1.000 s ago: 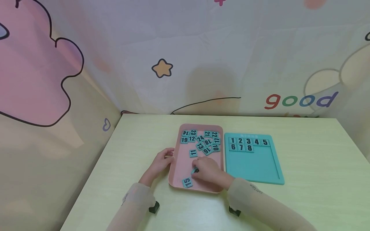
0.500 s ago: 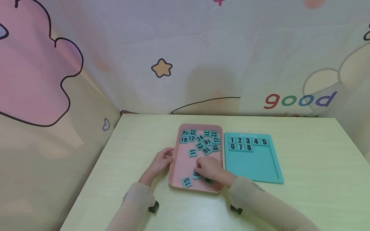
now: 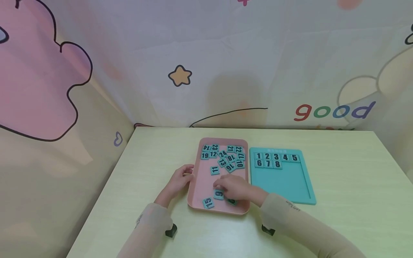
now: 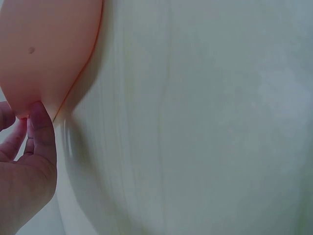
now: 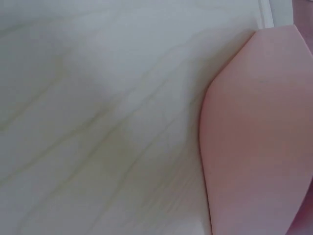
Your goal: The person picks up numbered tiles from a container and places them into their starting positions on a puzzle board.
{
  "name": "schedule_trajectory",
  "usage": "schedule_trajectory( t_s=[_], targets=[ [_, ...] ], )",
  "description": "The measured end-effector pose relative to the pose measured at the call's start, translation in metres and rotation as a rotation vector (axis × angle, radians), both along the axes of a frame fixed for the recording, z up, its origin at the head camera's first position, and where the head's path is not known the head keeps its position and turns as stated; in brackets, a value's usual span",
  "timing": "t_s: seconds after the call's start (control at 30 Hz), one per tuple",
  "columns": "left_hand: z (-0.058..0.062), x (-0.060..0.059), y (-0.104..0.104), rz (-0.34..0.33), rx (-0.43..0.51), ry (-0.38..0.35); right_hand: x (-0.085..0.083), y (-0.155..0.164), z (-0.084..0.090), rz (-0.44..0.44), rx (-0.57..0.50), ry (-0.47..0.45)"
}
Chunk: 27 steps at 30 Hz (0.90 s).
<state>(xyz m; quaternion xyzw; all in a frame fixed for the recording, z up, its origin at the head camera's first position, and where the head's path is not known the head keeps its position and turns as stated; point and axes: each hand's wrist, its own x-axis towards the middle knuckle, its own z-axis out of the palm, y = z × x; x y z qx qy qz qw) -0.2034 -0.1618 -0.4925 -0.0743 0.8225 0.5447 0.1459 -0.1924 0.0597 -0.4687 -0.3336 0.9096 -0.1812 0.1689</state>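
My right hand (image 3: 237,188) lies inside the pink tray (image 3: 196,186), fingertips curled down onto the number 9 tile (image 3: 219,194) — whether they pinch it or only press it I cannot tell. Just left of that hand sits the 15 tile (image 3: 208,203); beyond it, the loose tiles (image 3: 224,157) pile up. My left hand (image 3: 178,182) grips the tray's outer rim on the tabletop (image 3: 155,154). To the right hand's right lies the teal board (image 3: 284,182).

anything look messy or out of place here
Mostly the pink tray: its number tiles lie jumbled, tilted and overlapping at the far end. Tile 15 sits askew alone. Tiles 1 to 8 sit in neat rows on the teal board.
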Motion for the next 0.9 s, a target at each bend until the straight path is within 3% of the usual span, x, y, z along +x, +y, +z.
schedule_trajectory(
  t_s=[0.27, 0.53, 0.9],
  targets=[
    [0.001, 0.000, 0.000, 0.002, -0.007, 0.002, 0.003, -0.003, -0.003, 0.023, 0.027, -0.028],
    [0.000, 0.000, 0.001, 0.001, -0.004, 0.027, 0.001, -0.002, -0.004, -0.003, 0.032, 0.012],
    [0.001, 0.000, 0.000, 0.006, 0.004, 0.020, -0.013, 0.024, 0.023, -0.098, -0.056, 0.154]
  ],
)
